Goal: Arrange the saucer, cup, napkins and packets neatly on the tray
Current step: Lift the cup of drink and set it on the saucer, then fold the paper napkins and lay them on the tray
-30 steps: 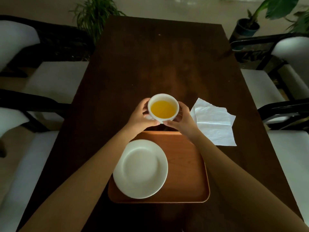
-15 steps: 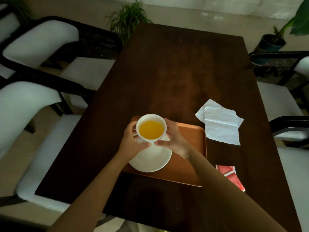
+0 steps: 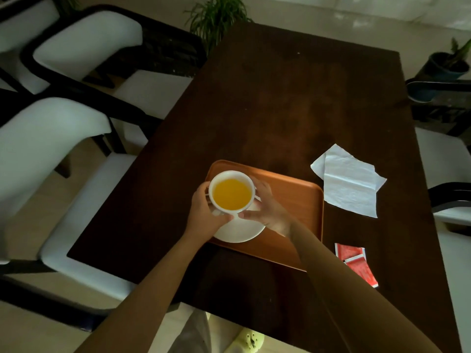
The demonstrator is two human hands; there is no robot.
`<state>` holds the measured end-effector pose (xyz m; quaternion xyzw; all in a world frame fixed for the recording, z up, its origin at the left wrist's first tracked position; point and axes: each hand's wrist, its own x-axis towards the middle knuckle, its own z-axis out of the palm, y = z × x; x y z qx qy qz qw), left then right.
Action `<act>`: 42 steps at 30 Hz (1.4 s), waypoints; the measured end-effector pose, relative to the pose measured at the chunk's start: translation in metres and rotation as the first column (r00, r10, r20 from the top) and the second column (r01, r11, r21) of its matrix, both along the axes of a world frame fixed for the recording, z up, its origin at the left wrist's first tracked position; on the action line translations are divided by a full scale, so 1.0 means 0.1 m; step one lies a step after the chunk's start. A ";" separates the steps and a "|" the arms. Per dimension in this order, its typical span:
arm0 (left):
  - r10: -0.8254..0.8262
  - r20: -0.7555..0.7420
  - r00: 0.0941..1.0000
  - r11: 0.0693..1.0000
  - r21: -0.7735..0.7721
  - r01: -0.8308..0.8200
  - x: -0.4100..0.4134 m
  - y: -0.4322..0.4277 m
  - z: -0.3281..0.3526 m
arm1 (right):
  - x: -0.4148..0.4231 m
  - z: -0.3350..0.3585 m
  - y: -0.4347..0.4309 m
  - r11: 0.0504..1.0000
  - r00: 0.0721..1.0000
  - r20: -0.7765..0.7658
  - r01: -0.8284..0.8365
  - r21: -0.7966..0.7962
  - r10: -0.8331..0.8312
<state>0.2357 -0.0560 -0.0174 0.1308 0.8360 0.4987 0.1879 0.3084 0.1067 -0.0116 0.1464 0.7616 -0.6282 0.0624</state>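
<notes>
Cradling the white round cup (image 3: 231, 192) of orange liquid, the left hand (image 3: 204, 217) and right hand (image 3: 267, 209) clasp its sides over the white round saucer (image 3: 239, 230) on the orange-brown wooden tray (image 3: 295, 197); whether cup meets saucer cannot be told. White paper napkins (image 3: 348, 182) and red packets (image 3: 355, 261) lie on the dark wooden table (image 3: 280, 103), right of the tray.

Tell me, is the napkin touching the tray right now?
Apart. The head view shows a strip of dark table between the white napkin and the right edge of the orange tray; the napkin lies wholly on the tabletop.
</notes>
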 end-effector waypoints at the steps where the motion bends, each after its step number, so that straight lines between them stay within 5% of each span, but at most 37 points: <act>1: 0.003 -0.007 1.000 1.000 0.001 -0.003 0.02 0.00 0.00 | 0.00 0.00 0.00 1.000 1.000 -0.005 -0.001 -0.002 0.001; 13: 0.003 -0.018 1.000 0.996 -0.094 -0.004 0.12 -0.04 0.03 | 0.05 -0.02 0.03 1.000 0.999 0.042 -0.021 0.006 0.020; 18: -0.047 -0.250 0.967 0.992 -0.123 0.016 0.16 0.08 0.27 | 0.24 0.05 0.36 0.986 0.995 0.004 0.099 0.131 -0.101; 24: -0.282 -0.474 0.834 0.957 -0.073 0.282 0.39 0.81 0.47 | 0.86 0.04 1.13 0.698 0.892 -0.075 0.400 0.594 -0.446; 31: -0.694 -0.409 0.593 0.715 -0.293 0.634 0.79 1.93 0.07 | 1.46 -0.16 1.63 0.495 0.869 0.172 0.094 0.864 -0.464; 36: -0.827 -0.401 0.394 0.562 -0.625 0.542 0.80 2.34 -0.17 | 1.46 -0.20 1.74 0.323 0.931 0.139 -0.024 0.946 -0.338; 42: -0.795 -0.497 0.349 0.606 -0.676 0.419 0.76 2.47 -0.27 | 1.48 -0.27 1.82 0.264 0.955 0.085 -0.008 0.964 -0.283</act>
